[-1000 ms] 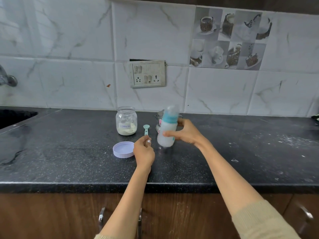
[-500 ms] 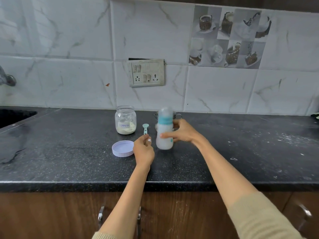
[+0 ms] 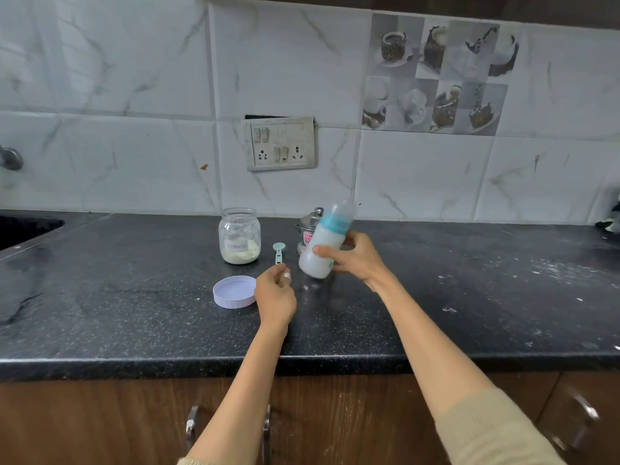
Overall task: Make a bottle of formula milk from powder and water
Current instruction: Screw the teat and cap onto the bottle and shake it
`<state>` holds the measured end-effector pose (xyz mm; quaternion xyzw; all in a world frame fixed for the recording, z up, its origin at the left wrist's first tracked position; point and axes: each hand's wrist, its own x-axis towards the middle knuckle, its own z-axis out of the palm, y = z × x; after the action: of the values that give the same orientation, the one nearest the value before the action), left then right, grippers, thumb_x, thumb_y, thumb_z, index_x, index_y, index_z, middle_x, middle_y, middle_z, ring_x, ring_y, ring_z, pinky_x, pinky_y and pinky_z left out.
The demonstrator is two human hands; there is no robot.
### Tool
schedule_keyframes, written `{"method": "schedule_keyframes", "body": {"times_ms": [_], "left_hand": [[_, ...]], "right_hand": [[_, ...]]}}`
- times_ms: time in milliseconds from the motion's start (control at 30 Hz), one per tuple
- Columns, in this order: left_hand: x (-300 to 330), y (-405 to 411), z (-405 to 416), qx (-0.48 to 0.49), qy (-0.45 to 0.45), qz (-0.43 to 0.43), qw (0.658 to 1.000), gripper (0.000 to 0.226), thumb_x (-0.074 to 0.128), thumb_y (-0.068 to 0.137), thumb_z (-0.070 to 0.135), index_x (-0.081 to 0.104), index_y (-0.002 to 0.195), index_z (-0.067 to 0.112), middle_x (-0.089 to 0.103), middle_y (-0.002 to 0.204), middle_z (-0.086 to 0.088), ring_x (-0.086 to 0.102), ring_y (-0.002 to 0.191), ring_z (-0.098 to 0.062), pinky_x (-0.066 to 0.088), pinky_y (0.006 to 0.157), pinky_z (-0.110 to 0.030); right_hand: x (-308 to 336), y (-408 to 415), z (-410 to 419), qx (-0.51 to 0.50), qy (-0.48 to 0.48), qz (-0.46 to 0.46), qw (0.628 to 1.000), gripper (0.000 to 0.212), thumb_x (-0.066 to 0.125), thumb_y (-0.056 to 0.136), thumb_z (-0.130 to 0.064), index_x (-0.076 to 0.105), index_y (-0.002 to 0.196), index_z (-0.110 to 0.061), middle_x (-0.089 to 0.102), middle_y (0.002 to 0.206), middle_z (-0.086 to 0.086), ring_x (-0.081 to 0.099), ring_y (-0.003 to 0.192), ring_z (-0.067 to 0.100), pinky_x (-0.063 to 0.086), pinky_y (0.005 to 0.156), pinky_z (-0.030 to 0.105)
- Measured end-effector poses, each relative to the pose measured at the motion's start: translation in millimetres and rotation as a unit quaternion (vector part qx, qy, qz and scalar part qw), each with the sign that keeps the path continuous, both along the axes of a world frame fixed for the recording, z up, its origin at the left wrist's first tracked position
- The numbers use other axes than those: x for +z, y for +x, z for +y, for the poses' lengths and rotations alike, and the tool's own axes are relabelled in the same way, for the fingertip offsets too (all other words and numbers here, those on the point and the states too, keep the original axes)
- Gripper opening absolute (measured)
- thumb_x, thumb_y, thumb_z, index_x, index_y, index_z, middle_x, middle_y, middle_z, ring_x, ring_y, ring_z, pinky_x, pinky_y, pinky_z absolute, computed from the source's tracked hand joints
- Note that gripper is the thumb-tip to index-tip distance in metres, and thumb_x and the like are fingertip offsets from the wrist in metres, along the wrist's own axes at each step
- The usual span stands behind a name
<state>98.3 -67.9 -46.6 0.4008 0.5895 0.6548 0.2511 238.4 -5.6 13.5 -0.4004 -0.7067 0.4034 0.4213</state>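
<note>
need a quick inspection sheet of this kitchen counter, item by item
surface: black speckled counter, white powder dusted on its right part
job's things: bottle capped, milky, tilted, held off the counter; open formula jar part full of powder; scoop lying beside the jar; lilac lid lying on the counter in front of the jar
clutter: steel pot behind the bottle
grippers: right hand grips the bottle; left hand loosely curled, holds nothing, resting by the lid
cables: nothing seen
surroundings: switch panel on the tiled wall; sink at far left; cupboard handles below
</note>
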Motion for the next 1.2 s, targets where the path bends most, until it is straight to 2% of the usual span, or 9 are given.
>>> {"method": "schedule_keyframes", "body": {"times_ms": [100,200,300,400,633,900,1067,1133,1200], "left_hand": [[0,0,-1,0.001,-0.003,0.003,1.000,0.036,0.044,0.095,-0.001,0.051,0.131,-0.001,0.060,0.126,-0.012,0.054,0.116,-0.017,0.036,0.092,-0.019],[0,0,-1,-0.002,0.001,0.003,1.000,0.036,0.044,0.095,-0.002,0.051,0.131,-0.001,0.060,0.126,-0.013,0.054,0.117,-0.018,0.036,0.092,-0.019],[0,0,-2,0.001,-0.002,0.005,1.000,0.036,0.044,0.095,-0.001,0.051,0.131,-0.001,0.060,0.126,-0.012,0.054,0.116,-0.016,0.036,0.092,-0.019],[0,0,-2,0.000,0.004,0.006,1.000,0.036,0.045,0.095,0.000,0.051,0.130,-0.001,0.060,0.125,-0.013,0.054,0.114,-0.015,0.036,0.091,-0.019],[-1,0,0,0.002,0.004,0.006,1.000,0.034,0.046,0.095,0.001,0.052,0.129,-0.002,0.061,0.123,-0.014,0.055,0.109,-0.015,0.037,0.092,-0.021],[0,0,0,0.000,-0.005,0.005,1.000,0.035,0.046,0.095,0.002,0.051,0.130,0.000,0.061,0.125,-0.012,0.055,0.116,-0.018,0.036,0.092,-0.020],[0,1,-1,0.003,-0.007,0.004,1.000,0.035,0.045,0.095,0.001,0.051,0.130,0.000,0.061,0.125,-0.012,0.055,0.116,-0.019,0.036,0.091,-0.020],[0,0,0,0.001,-0.002,0.003,1.000,0.035,0.046,0.095,0.001,0.052,0.130,-0.001,0.060,0.125,-0.013,0.055,0.116,-0.020,0.037,0.091,-0.020],[0,1,-1,0.003,-0.004,0.004,1.000,0.036,0.045,0.095,-0.001,0.052,0.130,-0.001,0.060,0.126,-0.013,0.055,0.117,-0.020,0.037,0.093,-0.020]], "right_hand": [[4,0,0,0.020,0.005,-0.041,0.999,0.056,0.085,0.067,-0.024,0.063,0.117,-0.015,0.066,0.108,-0.002,0.063,0.105,0.019,0.059,0.081,0.043],[8,1,-2,0.001,-0.004,0.005,1.000,0.057,0.084,0.068,-0.022,0.061,0.119,-0.012,0.065,0.109,0.000,0.064,0.107,0.023,0.059,0.079,0.044],[9,1,-1,0.028,0.005,-0.044,0.999,0.055,0.085,0.066,-0.023,0.063,0.116,-0.017,0.065,0.107,-0.005,0.063,0.106,0.019,0.057,0.084,0.042],[7,3,-2,-0.007,-0.006,0.004,1.000,0.050,0.084,0.069,-0.019,0.061,0.113,-0.017,0.064,0.105,-0.002,0.064,0.106,0.023,0.059,0.080,0.045],[5,5,-2,0.008,-0.005,-0.039,0.999,0.053,0.085,0.067,-0.022,0.061,0.113,-0.016,0.064,0.108,-0.002,0.063,0.105,0.020,0.060,0.078,0.042],[-2,7,0,0.022,-0.003,-0.070,0.997,0.060,0.084,0.069,-0.021,0.059,0.122,-0.013,0.063,0.116,0.001,0.061,0.109,0.019,0.058,0.082,0.042],[-1,2,1,0.033,0.002,-0.087,0.996,0.058,0.086,0.063,-0.029,0.062,0.115,-0.019,0.065,0.110,-0.004,0.062,0.108,0.018,0.058,0.083,0.044],[0,-1,0,0.005,-0.002,-0.032,0.999,0.051,0.085,0.067,-0.023,0.060,0.111,-0.020,0.064,0.107,-0.005,0.063,0.107,0.021,0.059,0.080,0.043],[2,-4,0,0.030,-0.003,-0.071,0.997,0.053,0.084,0.067,-0.022,0.060,0.114,-0.020,0.065,0.110,-0.001,0.063,0.105,0.020,0.060,0.077,0.041]]}}
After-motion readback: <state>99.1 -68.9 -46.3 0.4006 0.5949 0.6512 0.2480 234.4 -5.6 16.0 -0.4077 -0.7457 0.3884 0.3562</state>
